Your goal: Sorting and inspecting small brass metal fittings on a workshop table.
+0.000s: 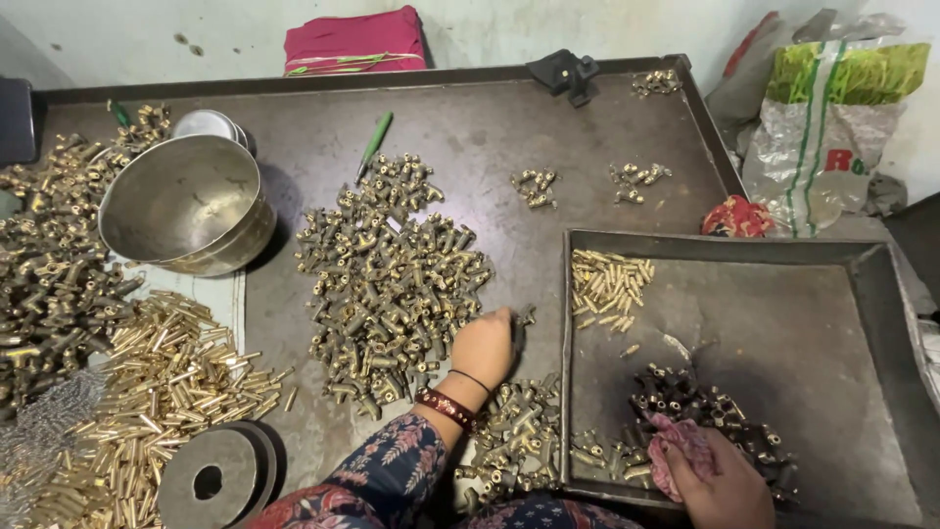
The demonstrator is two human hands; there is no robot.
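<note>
Two hands are being seen at work. The left hand is being held over the near edge of the big heap of brass fittings, its grip clenched on one small fitting that is showing just past the fingertips. The right hand is being rested inside the square tray, its grip closed around a pink cloth, with a dark cluster of fittings lying just beyond and beside it.

The fittings are being kept in heaps too dense to be counted: one big heap ahead of the left grip, one smaller heap between the two grips, one long heap far to the left. Three little groups are lying well beyond the left grip. Two lots of bright brass pins are being shown, one to the left of the left grip, one in the tray ahead of the right grip. One steel bowl, one green pen and one round metal disc are being counted.

Everything is being carried by a dark, worn, rimmed metal table. Beyond it a pale wall, a folded red cloth and plastic bags are being seen.
</note>
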